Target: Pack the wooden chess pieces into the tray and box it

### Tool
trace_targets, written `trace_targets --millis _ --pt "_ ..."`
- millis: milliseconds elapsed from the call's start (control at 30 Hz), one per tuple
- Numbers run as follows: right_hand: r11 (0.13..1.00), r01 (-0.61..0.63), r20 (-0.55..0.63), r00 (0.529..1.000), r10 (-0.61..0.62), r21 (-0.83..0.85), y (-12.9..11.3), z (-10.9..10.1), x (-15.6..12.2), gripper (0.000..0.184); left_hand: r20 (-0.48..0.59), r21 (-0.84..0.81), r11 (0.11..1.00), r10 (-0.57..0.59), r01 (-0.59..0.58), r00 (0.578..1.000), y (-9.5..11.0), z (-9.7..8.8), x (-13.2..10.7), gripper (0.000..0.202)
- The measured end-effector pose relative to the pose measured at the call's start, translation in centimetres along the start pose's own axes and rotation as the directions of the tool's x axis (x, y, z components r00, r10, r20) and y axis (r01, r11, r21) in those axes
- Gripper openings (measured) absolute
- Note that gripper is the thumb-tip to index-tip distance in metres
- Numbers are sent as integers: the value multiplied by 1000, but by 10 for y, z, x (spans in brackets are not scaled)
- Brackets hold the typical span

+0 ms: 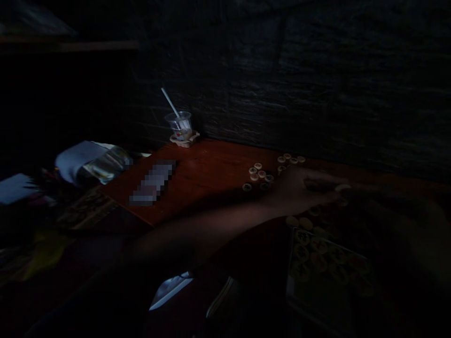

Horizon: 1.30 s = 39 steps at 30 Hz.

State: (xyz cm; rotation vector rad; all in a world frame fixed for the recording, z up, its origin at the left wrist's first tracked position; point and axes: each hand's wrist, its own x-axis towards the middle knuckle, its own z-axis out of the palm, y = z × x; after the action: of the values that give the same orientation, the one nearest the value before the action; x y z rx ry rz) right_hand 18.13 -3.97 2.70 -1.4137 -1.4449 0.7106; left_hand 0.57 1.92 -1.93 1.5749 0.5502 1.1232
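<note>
My left hand (299,188) reaches across the table to the right, its thumb and fingers closed in a pinch. At the fingertips is a pale round Chinese chess piece (343,188). My right hand (405,220) is a dim shape at the right, close to that piece, and its fingers are lost in the dark. Several loose Chinese chess pieces (261,174) lie beyond my left wrist. Below the left hand more pieces (306,223) lie beside a shallow box (317,300), which has marked pieces set in rows in its far part.
A clear plastic cup (179,125) with a straw stands at the back corner of the reddish wooden table (211,162). A blurred-out flat object (152,183) lies near the left edge. A dark brick wall (246,84) runs behind. Bags and clutter (88,162) are at the left.
</note>
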Motion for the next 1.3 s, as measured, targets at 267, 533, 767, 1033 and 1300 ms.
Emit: trace_targets --millis 267,533,767,1033,1300 --pt "982 -129 34 992 125 137 12 2 2 44 -85 78 997 2 4 996 9 2 -1 24" --pt "984 -83 43 996 77 157 12 1 3 39 -120 20 997 -66 69 991 15 8 0 28" --pt "980 -50 73 997 36 195 14 -1 6 33 -139 -5 997 -83 83 987 19 7 -2 31" --pt "961 -12 142 989 -28 275 24 -3 15 32 -174 -60 989 -146 138 974 18 7 -2 39" --pt "942 -16 160 986 -40 336 36 2 18 31 -195 -69 975 -220 210 956 15 7 -5 28"
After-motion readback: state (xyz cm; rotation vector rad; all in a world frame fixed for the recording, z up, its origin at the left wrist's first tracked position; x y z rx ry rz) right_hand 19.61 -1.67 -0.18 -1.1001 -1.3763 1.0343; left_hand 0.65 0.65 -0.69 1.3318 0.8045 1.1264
